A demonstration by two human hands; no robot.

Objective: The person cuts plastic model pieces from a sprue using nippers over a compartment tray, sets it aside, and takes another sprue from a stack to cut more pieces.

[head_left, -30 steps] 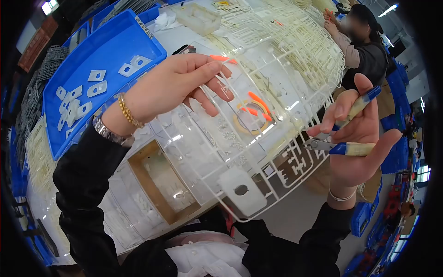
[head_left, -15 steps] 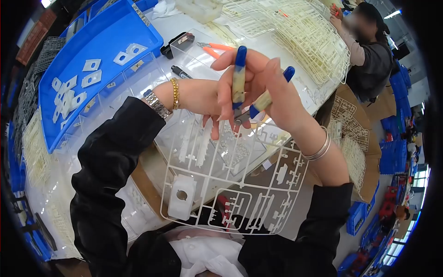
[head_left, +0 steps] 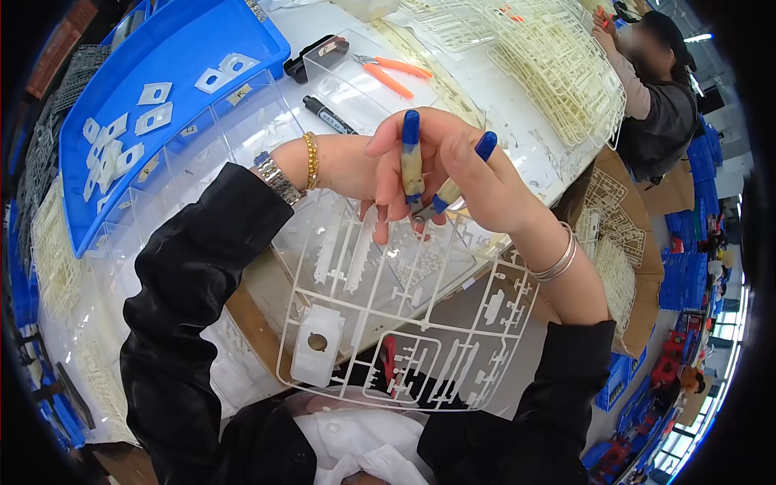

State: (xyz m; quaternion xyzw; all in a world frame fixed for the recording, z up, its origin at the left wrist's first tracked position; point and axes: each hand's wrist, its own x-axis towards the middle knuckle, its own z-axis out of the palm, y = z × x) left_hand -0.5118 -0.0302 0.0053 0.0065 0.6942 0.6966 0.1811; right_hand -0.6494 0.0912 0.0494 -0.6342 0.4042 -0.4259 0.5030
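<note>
A white plastic sprue frame (head_left: 423, 326) hangs in front of my body, with a flat plate (head_left: 318, 344) with a round hole at its lower left and many small parts. My left hand (head_left: 368, 174) grips the frame's upper edge, its fingers partly behind my right hand. In my right hand (head_left: 477, 174) are cutters (head_left: 412, 166) with blue-tipped, tape-wrapped handles spread apart. Their jaws point down at the frame's top edge beside my left fingertips. The exact spot at the jaws is too small to make out.
A blue tray (head_left: 174, 89) with several white plates lies at the upper left. Orange-handled cutters (head_left: 394, 68) and a black marker (head_left: 328, 115) rest on the table. Sprues are piled (head_left: 558, 73) at the back right, near a co-worker (head_left: 655, 89). A cardboard box (head_left: 647, 267) stands at right.
Over the last second the frame was turned flatter towards me and my right hand came left with the cutters to the frame's top edge. Since the middle frame, the cutter handles have closed slightly.
</note>
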